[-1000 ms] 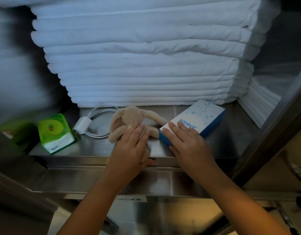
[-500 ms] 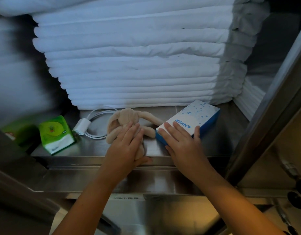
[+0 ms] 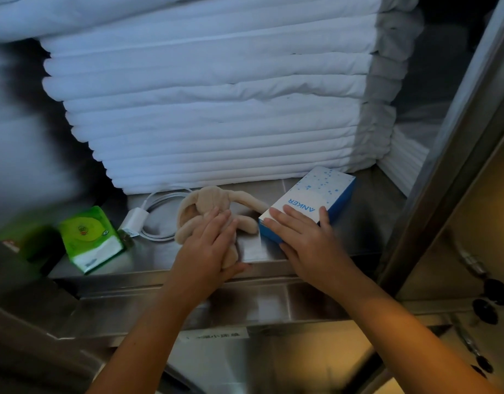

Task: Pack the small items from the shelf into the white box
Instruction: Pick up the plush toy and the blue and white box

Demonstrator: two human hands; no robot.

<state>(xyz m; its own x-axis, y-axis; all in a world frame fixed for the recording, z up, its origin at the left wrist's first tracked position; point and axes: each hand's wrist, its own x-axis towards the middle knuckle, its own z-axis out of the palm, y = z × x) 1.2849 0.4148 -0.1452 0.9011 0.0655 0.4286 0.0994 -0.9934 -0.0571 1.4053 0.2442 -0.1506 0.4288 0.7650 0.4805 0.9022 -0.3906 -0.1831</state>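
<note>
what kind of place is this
Probably a linen store or housekeeping cupboard: a tall stack of folded white linens sits on a stainless steel shelf, inside a metal frame.

The shelf [image 3: 367, 223] is smooth, glossy metal; the toy [image 3: 205, 203] is soft beige plush; the Anker box [image 3: 316, 194] is smooth card; the stacked linens [image 3: 216, 109] are matt white cloth.
</note>
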